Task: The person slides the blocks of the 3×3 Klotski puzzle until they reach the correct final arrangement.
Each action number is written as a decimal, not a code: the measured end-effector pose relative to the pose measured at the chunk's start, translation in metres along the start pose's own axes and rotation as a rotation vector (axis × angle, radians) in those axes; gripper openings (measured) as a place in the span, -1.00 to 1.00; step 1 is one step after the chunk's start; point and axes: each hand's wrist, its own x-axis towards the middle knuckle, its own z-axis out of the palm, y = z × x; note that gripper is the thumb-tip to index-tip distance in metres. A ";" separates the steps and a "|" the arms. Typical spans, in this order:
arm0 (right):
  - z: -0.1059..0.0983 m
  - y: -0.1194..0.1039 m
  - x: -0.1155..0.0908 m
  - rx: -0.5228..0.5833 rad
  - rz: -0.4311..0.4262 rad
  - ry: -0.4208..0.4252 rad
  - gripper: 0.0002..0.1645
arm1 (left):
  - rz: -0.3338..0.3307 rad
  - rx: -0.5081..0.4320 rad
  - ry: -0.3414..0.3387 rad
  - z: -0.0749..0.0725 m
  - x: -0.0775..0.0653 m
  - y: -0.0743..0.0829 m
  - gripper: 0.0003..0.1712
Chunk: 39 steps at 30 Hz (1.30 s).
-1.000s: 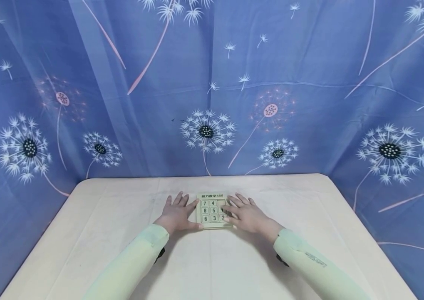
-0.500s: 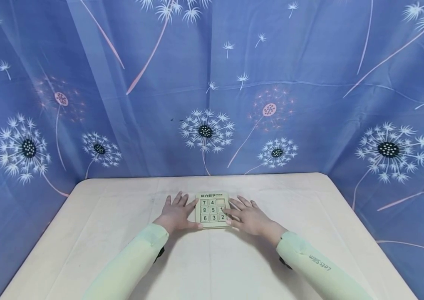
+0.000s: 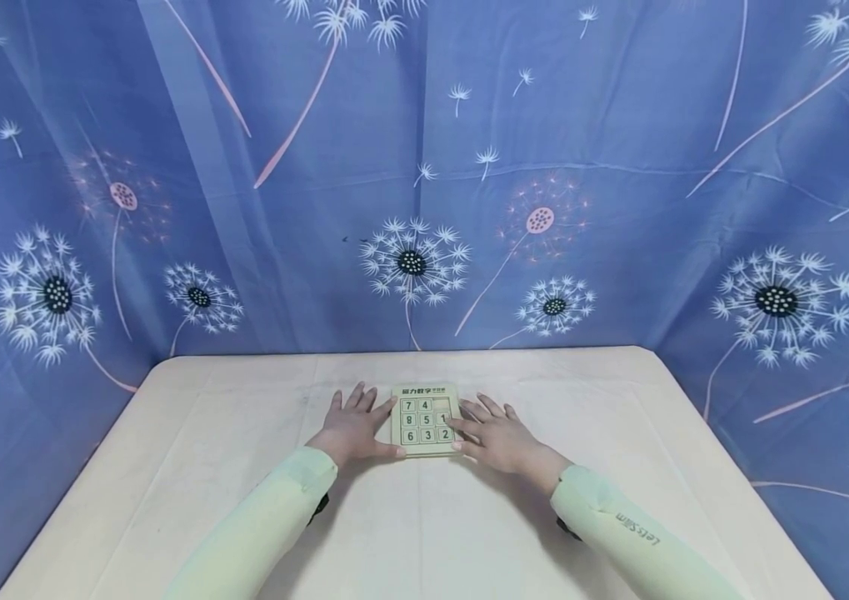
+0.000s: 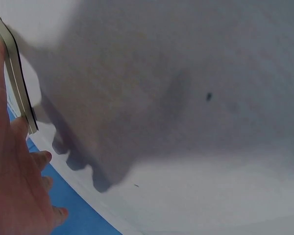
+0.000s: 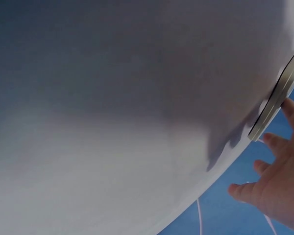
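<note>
A pale green number slide puzzle (image 3: 425, 448) lies flat on the table, in the middle of the head view. Its tiles read 7, 4 in the top row, 8, 5, 1 in the middle and 6, 3, 2 at the bottom; the top right slot is bare. My left hand (image 3: 350, 431) is spread on the left, thumb and index finger against the puzzle's left edge. From the right, my right hand (image 3: 502, 437) reaches a fingertip to the tile marked 1 (image 3: 443, 419), its thumb at the lower right edge. Both wrist views show the puzzle's side edge (image 4: 20, 83) by the fingers.
A cream cloth covers the table (image 3: 424, 525), whose far edge meets a blue curtain (image 3: 304, 250) printed with dandelions. Curtain also hangs along the left and right sides. Pale green sleeves (image 3: 259, 521) cover both forearms.
My right hand has drawn slightly to the right, so the tiles marked 1 and 2 show more fully. The left hand stays in place, and the tiles keep the same order.
</note>
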 end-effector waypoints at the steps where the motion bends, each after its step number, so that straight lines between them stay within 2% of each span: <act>1: 0.000 -0.001 0.000 0.003 0.002 0.001 -0.35 | -0.001 0.000 -0.001 0.000 0.000 0.000 0.13; 8: 0.000 -0.001 0.002 0.024 0.038 -0.002 -0.36 | -0.002 0.001 -0.003 0.000 0.000 0.001 0.12; 25: 0.001 -0.002 0.009 0.050 0.064 0.004 -0.36 | -0.002 0.005 0.004 0.002 0.001 0.000 0.14; 39: 0.002 -0.002 0.017 0.025 0.090 0.003 -0.34 | 0.003 0.004 0.005 0.003 0.002 -0.002 0.13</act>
